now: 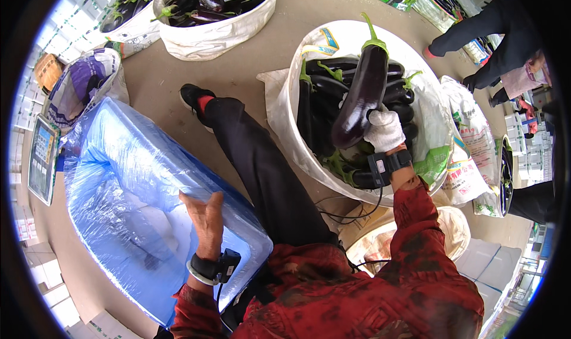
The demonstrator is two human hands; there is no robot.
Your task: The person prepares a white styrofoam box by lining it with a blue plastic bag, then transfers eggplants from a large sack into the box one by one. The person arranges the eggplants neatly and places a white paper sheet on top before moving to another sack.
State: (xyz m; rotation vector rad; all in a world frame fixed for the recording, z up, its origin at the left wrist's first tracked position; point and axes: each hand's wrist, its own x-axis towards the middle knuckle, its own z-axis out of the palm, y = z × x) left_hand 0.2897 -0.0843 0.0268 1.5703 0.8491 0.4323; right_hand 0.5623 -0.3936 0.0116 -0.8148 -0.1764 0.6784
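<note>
My right hand (386,129), in a white knitted glove, grips a large dark purple eggplant (363,93) near its blunt lower end. Its green stem points away from me. Beneath it stands a round white woven sack (428,111) with its rim rolled down, holding several eggplants (328,86). My bare left hand (203,218) rests at the inner rim of a box (261,238) lined with thin blue plastic film (129,178). Thumb and forefinger show there, but the other fingers are hidden. White material shows through the film at the bottom of the box.
Two more sacks of eggplants, one white (205,37), stand ahead. Left are a purple-and-white sack (84,78) and a digital scale (43,158). A cable (374,207) hangs from my right wrist device. White boxes (484,258) lie right; other people's legs (473,31) are beyond.
</note>
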